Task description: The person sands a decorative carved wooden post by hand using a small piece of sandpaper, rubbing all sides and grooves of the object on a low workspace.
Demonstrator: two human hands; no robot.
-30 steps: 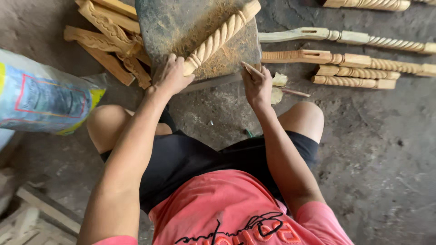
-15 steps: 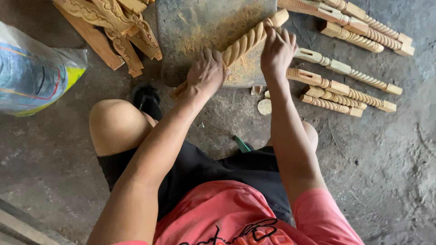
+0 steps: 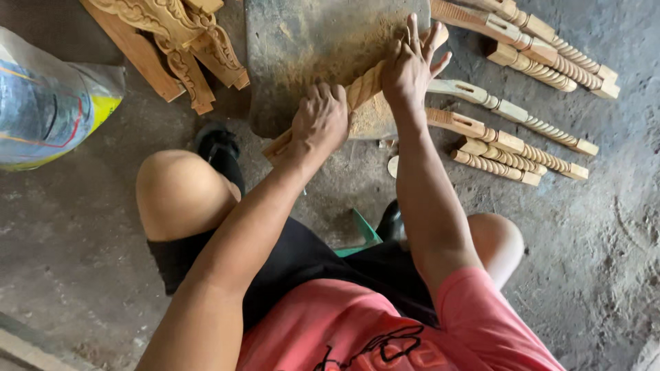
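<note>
We see the twisted wooden spindle (image 3: 363, 88) lying slantwise across the dusty slab's (image 3: 309, 41) near right corner. Our left hand (image 3: 320, 118) grips its lower end; our right hand (image 3: 411, 63) presses it, fingers spread.

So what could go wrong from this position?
The twisted wooden spindle lies across the dusty work block, gripped only by the left hand and right hand; on the sawdust it could roll or slip. The spread right fingers might get scraped. The finished spindles lie close by and could be knocked.
</note>
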